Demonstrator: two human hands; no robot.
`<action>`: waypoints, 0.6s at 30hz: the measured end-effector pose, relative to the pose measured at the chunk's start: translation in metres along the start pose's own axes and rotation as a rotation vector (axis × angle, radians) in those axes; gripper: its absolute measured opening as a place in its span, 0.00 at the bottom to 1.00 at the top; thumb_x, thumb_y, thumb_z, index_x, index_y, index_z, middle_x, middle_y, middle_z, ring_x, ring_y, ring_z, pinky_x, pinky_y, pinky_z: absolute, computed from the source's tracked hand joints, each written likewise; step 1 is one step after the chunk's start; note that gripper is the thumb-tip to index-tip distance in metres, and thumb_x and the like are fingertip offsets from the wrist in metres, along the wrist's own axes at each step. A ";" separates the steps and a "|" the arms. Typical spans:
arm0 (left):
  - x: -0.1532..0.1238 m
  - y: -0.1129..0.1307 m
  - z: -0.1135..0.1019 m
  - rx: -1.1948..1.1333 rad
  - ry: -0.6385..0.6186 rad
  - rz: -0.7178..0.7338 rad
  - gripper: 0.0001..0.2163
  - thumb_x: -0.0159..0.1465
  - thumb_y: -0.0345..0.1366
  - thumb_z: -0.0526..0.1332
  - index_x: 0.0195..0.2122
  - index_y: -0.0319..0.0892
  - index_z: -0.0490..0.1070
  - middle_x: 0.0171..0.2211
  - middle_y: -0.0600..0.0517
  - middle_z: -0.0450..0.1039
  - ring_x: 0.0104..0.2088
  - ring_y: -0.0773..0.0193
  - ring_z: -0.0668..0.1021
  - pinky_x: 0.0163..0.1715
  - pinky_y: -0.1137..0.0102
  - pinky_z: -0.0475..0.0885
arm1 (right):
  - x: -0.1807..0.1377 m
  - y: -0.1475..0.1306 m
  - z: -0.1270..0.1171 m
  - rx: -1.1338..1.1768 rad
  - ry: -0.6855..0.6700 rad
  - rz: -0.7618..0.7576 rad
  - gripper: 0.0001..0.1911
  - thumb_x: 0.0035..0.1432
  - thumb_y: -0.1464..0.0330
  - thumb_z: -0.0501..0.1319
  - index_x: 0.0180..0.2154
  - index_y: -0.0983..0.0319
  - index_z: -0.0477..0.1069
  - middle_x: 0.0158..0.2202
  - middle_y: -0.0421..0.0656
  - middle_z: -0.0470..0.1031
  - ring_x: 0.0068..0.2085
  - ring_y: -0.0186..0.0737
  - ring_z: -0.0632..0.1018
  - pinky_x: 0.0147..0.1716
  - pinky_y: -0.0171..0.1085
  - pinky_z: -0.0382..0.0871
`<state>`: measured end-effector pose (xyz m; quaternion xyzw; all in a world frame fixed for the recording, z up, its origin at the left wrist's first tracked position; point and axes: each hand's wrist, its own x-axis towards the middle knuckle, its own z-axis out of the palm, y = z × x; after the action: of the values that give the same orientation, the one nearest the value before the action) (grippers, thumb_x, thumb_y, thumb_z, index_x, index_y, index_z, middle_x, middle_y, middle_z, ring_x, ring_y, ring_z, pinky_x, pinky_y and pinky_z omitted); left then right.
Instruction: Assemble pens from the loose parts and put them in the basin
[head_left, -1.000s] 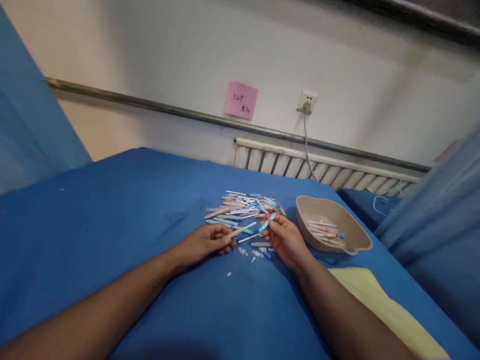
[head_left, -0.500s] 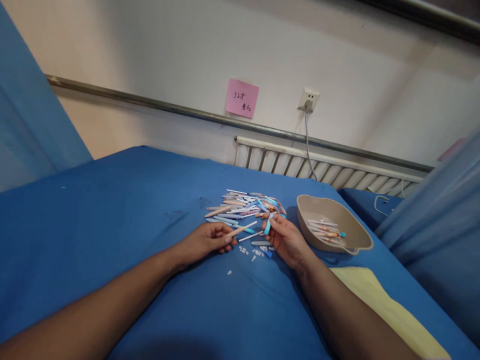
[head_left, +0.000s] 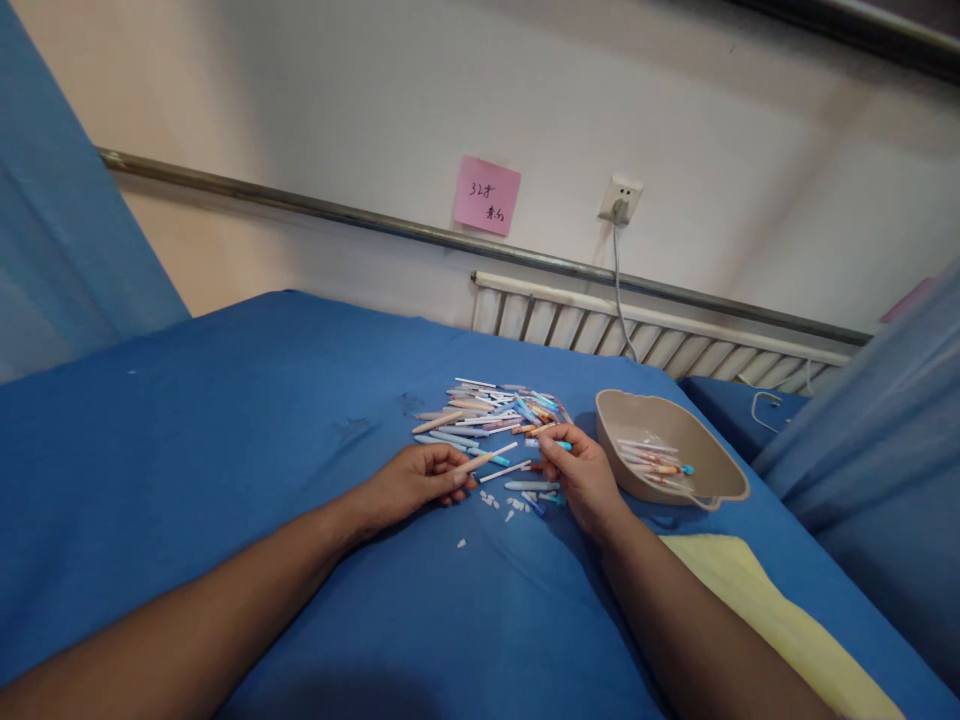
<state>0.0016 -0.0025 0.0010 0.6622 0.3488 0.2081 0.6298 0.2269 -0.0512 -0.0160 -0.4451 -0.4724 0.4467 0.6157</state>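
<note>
Round swings the turquoise piece (head_left: 564, 444) to near level, right hand (head_left: 579, 470) pinching it, left hand (head_left: 427, 476) pinching a peach barrel (head_left: 475, 463), the two unjoined.

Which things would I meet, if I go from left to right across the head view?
Left blue curtain, left hand, pen sticking out of it, right hand, beige basin, right blue curtain.

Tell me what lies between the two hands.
The head view shows, between the left hand and right hand, a peach pen barrel with a white stick protruding, a white tube and a teal-ended pen.
</note>
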 end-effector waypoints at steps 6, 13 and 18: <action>-0.001 -0.002 0.000 0.096 -0.012 -0.002 0.13 0.56 0.43 0.60 0.37 0.38 0.71 0.33 0.50 0.75 0.30 0.67 0.73 0.32 0.72 0.67 | -0.002 -0.002 0.002 -0.068 -0.048 -0.002 0.12 0.50 0.60 0.63 0.29 0.61 0.67 0.17 0.33 0.62 0.19 0.28 0.62 0.22 0.30 0.58; -0.005 0.003 0.004 0.174 -0.031 0.016 0.12 0.58 0.42 0.58 0.37 0.39 0.73 0.29 0.53 0.73 0.29 0.68 0.72 0.30 0.75 0.66 | -0.005 0.001 0.007 -0.226 -0.139 0.055 0.12 0.47 0.60 0.64 0.30 0.62 0.69 0.18 0.34 0.65 0.18 0.28 0.64 0.18 0.29 0.57; -0.006 0.001 0.004 0.136 -0.015 0.028 0.12 0.58 0.42 0.58 0.35 0.39 0.73 0.27 0.53 0.72 0.26 0.68 0.72 0.29 0.74 0.66 | -0.009 0.005 0.011 -0.265 -0.155 0.055 0.12 0.46 0.62 0.65 0.31 0.62 0.70 0.21 0.36 0.70 0.21 0.30 0.68 0.19 0.29 0.60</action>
<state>0.0005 -0.0097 0.0024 0.7097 0.3482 0.1878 0.5829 0.2140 -0.0575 -0.0211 -0.4995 -0.5609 0.4300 0.5010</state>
